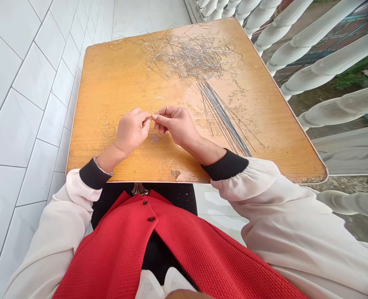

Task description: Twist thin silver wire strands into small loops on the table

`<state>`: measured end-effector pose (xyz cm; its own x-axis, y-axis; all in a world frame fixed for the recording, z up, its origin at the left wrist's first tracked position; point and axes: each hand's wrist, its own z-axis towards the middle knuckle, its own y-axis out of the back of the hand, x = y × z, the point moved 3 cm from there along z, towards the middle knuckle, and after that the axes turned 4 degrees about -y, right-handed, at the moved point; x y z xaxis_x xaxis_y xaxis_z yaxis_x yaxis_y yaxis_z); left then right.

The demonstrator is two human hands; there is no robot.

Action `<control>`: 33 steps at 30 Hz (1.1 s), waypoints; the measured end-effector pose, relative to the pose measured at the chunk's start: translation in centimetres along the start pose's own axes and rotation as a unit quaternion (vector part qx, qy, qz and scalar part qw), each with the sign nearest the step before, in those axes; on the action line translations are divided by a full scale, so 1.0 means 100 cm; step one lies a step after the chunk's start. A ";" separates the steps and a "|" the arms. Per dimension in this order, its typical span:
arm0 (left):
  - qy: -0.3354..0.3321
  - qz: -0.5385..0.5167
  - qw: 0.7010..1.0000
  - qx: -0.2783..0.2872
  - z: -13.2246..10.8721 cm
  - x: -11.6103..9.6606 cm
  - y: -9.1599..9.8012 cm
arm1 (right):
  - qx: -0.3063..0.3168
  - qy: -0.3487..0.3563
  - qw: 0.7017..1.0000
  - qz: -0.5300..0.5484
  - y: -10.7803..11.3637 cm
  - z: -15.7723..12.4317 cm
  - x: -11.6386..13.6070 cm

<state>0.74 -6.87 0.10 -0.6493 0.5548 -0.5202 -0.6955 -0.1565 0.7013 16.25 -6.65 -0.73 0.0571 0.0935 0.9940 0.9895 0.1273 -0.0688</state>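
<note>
My left hand (132, 131) and my right hand (174, 124) meet above the middle of a worn orange wooden tabletop (109, 83). Their fingertips pinch a thin silvery wire (157, 99), which rises in a small loop above them. Several bent wire loops (106, 126) lie just left of my left hand. Farther off, a tangled heap of fine wires (190, 56) covers the far part of the table. A bundle of straight dark wires (224, 120) runs from it towards the table's near edge, right of my right hand.
White tiles (24, 104) cover the floor to the left. A white balustrade (324, 54) runs beyond the table's right edge. My red waistcoat (118, 249) and cream sleeves fill the bottom of the view. A metal bracelet (102, 166) circles my left wrist.
</note>
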 end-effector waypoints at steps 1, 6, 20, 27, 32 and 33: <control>0.014 -0.024 1.000 -0.002 0.001 0.000 0.000 | -0.001 0.001 1.000 0.002 0.000 0.000 0.000; 0.169 -0.243 0.955 0.037 0.002 0.005 -0.002 | -0.027 0.011 0.999 0.025 0.004 0.003 -0.003; 0.262 -0.301 0.914 0.071 0.000 -0.003 -0.001 | 0.016 0.032 0.999 0.011 0.003 0.002 0.001; 0.230 -0.374 0.898 0.034 -0.003 -0.007 -0.001 | -0.030 0.009 0.999 0.026 0.004 -0.002 0.003; 0.240 -0.393 0.888 -0.010 -0.007 -0.007 -0.005 | -0.019 -0.015 0.997 0.066 0.003 -0.003 0.003; 0.242 -0.395 0.886 -0.018 -0.007 -0.007 -0.005 | -0.014 -0.022 0.997 0.075 0.002 -0.002 0.002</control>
<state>1.34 -7.73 -0.27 -0.0051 0.0893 -0.9960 -0.9954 0.0948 0.0136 16.51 -6.83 -0.49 0.1986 0.1527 0.9681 0.9738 0.0810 -0.2125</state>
